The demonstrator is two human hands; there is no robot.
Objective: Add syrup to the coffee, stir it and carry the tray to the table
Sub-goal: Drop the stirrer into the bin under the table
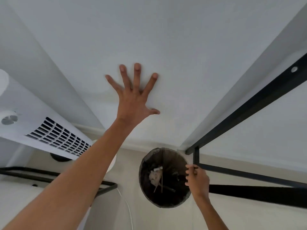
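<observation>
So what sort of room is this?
Probably a home or small office corner, seen looking down a white wall: a round black waste bin holding scraps, a white vented fan unit, and a black metal table frame.

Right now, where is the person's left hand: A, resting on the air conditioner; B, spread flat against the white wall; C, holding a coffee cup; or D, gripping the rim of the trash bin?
B: the left hand is pressed to the white wall with its fingers splayed, empty.
</observation>
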